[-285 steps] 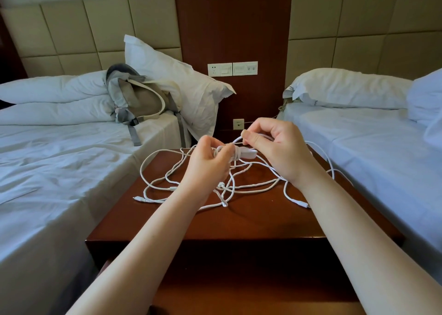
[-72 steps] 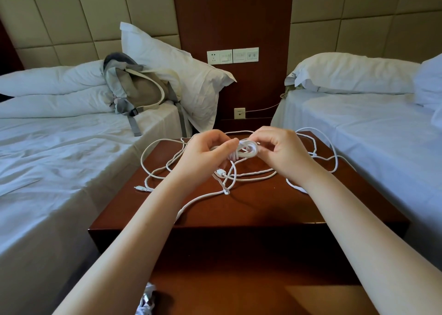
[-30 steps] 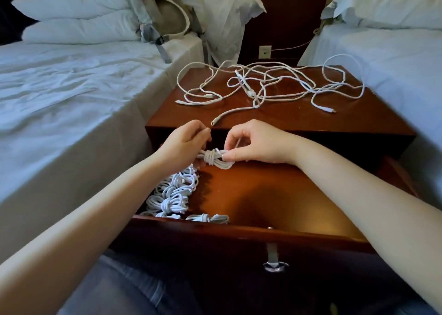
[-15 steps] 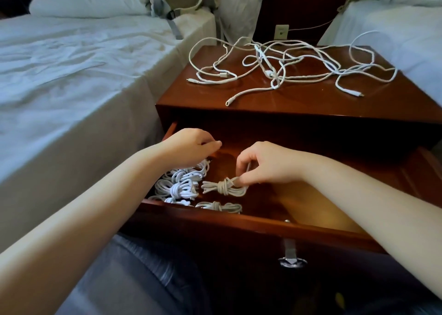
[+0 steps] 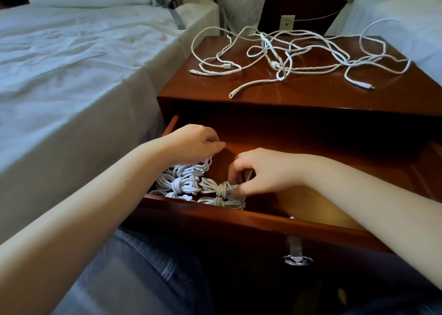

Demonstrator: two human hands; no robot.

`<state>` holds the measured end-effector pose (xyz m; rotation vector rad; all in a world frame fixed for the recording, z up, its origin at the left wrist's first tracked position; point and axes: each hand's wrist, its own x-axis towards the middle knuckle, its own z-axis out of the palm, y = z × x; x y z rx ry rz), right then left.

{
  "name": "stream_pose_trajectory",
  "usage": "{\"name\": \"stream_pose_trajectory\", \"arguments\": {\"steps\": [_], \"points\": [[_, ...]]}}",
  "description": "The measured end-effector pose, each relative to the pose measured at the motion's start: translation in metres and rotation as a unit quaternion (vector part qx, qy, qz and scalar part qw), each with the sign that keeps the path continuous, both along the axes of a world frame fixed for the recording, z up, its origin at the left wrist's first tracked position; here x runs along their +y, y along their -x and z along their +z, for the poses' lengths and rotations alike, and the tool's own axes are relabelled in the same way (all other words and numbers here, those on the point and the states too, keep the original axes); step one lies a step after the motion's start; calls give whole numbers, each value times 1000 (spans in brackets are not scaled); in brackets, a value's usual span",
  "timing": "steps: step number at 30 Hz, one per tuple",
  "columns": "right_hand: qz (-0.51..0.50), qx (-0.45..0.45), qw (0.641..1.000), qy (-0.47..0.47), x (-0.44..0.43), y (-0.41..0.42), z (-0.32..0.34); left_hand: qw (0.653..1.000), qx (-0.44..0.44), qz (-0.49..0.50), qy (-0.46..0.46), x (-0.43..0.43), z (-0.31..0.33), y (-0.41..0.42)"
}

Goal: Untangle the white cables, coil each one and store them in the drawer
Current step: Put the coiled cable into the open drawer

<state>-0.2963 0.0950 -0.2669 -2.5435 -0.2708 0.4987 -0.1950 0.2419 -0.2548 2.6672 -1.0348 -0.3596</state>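
Drawer (image 5: 239,221) open, both hands inside it. Right hand (image 5: 265,171) — thumb and fingertips (image 5: 241,190) pinched together on the right end of a coil (image 5: 221,187), a white cable wrapped tight at its middle, lying on the drawer floor. Just below those fingertips, against the drawer's front wall, sits another coil of the same kind (image 5: 224,202). Left of the pinched coil, touching it, a pile of coils (image 5: 181,178) fills the drawer's left front corner. Left hand (image 5: 196,144) hovers over the back of that pile, fingers curled in with tips close together; a loop from the pile sits right under them, but can't tell if they grip it. Well beyond both hands, on the nightstand top (image 5: 311,94) — the loose cables (image 5: 287,53), tangled and spread across most of the surface, plug ends pointing toward the front edge. Bed (image 5: 71,63) left of the left hand, second bed (image 5: 394,15) far right.
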Motion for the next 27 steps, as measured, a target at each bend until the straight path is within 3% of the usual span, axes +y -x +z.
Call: {"name": "stream_pose_trajectory", "arguments": {"steps": [7,21,24,27], "points": [[-18,-10,999,-38,1,-1,0,997,-47,0,52,2,-2,-6],[-1,-4,1000,-26,3,0,2,996,-57,-1,63,1,-2,-6],[-28,-45,998,-43,-1,-1,5,994,-60,8,91,-2,-1,-4],[-88,-141,983,-78,-9,-5,18,984,-78,27,159,-8,8,-4]]}}
